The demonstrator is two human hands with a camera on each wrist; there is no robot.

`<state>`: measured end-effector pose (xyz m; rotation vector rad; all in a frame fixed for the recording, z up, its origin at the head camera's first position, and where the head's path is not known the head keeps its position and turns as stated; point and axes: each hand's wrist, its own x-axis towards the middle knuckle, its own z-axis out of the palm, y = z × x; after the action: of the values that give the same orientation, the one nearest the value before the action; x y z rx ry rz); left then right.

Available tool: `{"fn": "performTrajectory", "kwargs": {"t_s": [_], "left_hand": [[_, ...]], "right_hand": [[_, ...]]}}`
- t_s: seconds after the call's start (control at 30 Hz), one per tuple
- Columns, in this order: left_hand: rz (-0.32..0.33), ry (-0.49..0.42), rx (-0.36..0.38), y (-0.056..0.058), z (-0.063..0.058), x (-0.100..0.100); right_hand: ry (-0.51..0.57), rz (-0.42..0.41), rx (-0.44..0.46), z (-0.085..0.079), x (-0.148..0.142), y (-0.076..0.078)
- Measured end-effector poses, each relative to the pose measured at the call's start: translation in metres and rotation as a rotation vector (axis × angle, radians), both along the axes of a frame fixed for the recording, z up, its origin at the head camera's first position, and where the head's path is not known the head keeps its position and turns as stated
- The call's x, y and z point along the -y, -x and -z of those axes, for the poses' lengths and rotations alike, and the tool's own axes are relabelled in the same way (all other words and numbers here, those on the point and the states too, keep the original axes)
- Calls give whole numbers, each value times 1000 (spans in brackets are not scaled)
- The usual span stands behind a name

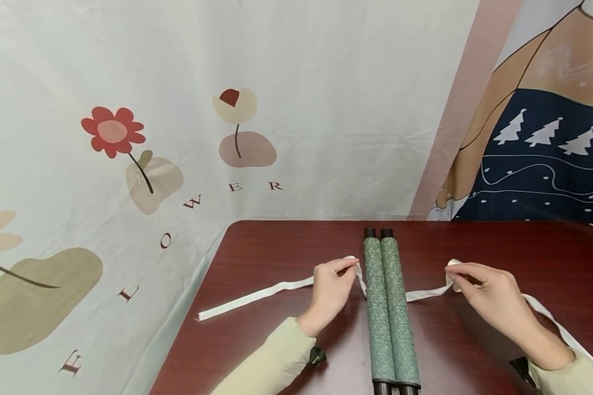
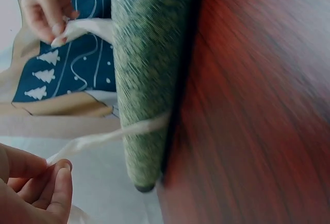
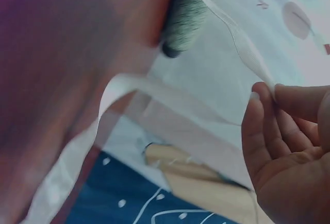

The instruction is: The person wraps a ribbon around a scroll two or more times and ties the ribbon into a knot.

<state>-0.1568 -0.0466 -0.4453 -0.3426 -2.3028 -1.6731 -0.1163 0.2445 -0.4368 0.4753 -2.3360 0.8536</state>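
Note:
Two green patterned scroll rolls (image 1: 389,312) with black end knobs lie side by side on the table. A white ribbon (image 1: 427,294) passes beneath them and comes out on both sides. Left of the rolls, my left hand (image 1: 332,291) pinches the ribbon between thumb and fingertips, its tail trailing left across the table. To the right, my right hand (image 1: 496,299) pinches the other stretch, with its tail running down past the wrist. In the left wrist view, the ribbon (image 2: 103,137) rises from under the roll (image 2: 149,74) to the left fingertips.
The dark red table (image 1: 277,241) meets a white cloth backdrop (image 1: 326,109) printed with flowers and letters. At the right hangs a navy and tan patterned part (image 1: 548,164). Black wrist straps (image 1: 317,355) show at the cuffs.

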Motion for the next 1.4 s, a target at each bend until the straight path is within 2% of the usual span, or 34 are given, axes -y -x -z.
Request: {"fn": "performTrajectory", "kwargs": {"t_s": [0.17, 0.37, 0.47, 0.67, 0.8, 0.97, 1.2, 1.4], "left_hand": [[69, -11, -6, -3, -3, -16], [123, 19, 57, -5, -4, -29], [166, 60, 62, -6, -5, -34], [228, 171, 31, -5, -3, -44], [262, 193, 4, -5, -1, -49], [264, 164, -5, -6, -2, -53], [226, 101, 54, -6, -3, -57], [302, -23, 106, -11, -5, -57]], "right_hand": [[51, -62, -24, -12, 16, 6], [93, -161, -23, -24, 38, 12], [98, -203, 14, -30, 47, 14], [97, -315, 148, -37, 60, 16], [85, -404, 170, -39, 66, 21], [83, -497, 182, -42, 71, 29], [131, -588, 259, -44, 74, 41], [230, -604, 404, -37, 72, 52]]}}
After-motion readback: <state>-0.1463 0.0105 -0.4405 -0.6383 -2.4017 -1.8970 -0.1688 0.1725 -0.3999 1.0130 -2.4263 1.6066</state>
